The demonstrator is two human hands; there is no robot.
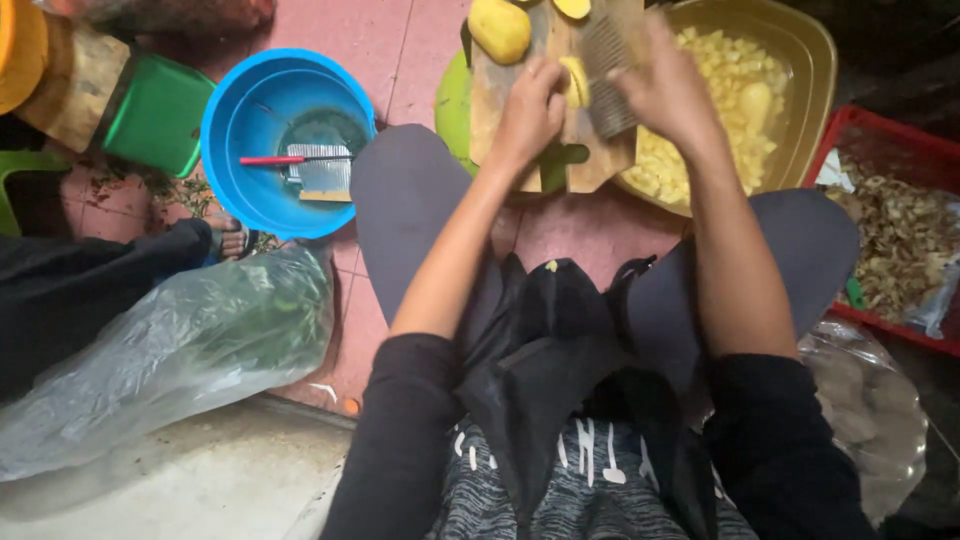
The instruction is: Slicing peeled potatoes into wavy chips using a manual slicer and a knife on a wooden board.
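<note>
The potato piece [575, 82] under my left fingers is pale yellow and peeled, lying flat on the wooden board [500, 100]. The wavy cutter [605, 85] in my right hand is a ridged metal blade (grey, ribbed lengthwise), standing on edge just beside the piece.

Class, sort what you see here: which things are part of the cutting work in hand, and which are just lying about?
In use:
left hand holding potato piece
right hand with crinkle cutter
cutting board
whole potato
yellow basin of cut pieces

Lying about:
blue bowl
second cutter
bag of greens
red crate of peelings
</note>
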